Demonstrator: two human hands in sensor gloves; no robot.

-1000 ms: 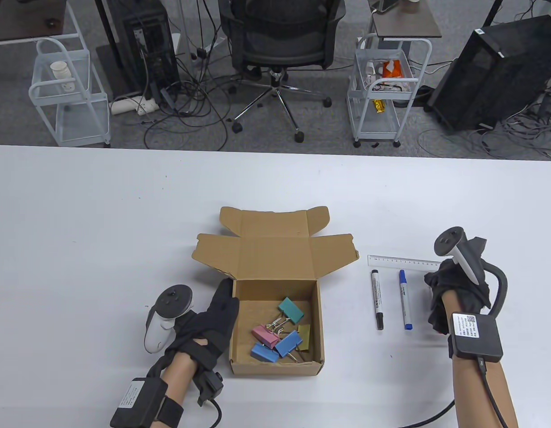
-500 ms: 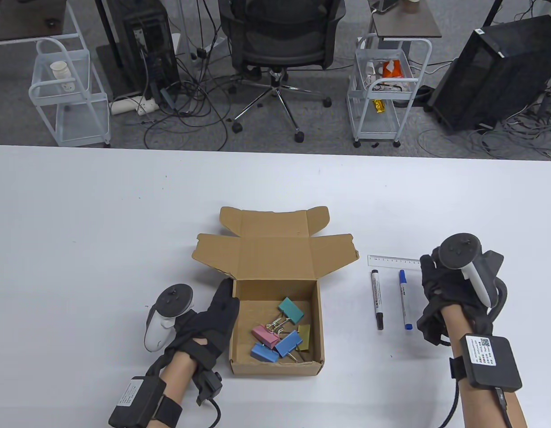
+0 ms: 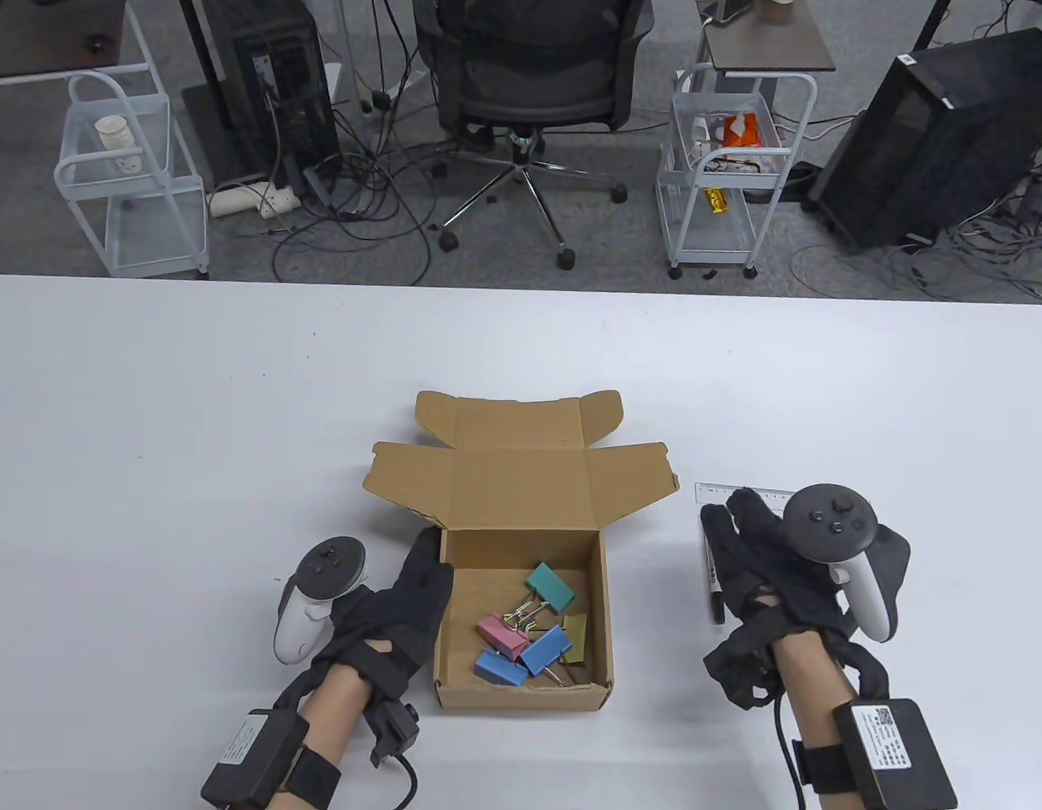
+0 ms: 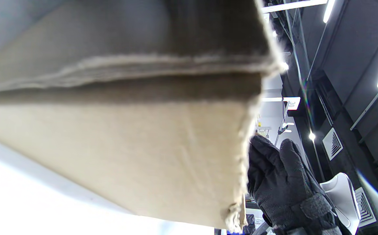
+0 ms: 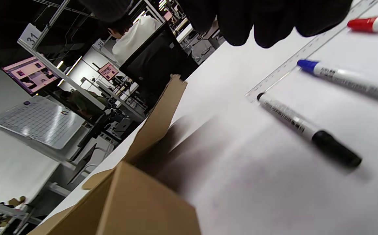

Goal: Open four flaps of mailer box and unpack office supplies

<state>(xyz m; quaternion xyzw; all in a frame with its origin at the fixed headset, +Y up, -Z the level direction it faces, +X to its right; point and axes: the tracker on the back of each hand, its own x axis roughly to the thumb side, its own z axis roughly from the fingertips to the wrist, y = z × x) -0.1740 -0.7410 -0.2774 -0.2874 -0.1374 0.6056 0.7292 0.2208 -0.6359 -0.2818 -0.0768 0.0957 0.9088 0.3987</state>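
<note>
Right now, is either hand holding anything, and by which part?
Nothing is lifted. The left hand rests flat against the left wall of the mailer box. The right hand hovers above the markers, gripping none.

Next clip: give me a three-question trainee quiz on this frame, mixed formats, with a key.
1. True or false: the mailer box has its flaps open and still holds binder clips.
2. Multiple choice: where is the left hand? A) inside the box B) against the box's outer left wall C) on the ruler
3. Fill in: in the right wrist view, the markers lying by the clear ruler are black, blue and ____.

Key: 1 true. 2 B. 3 red. The right hand hovers over the markers with nothing seen in its grip.
</note>
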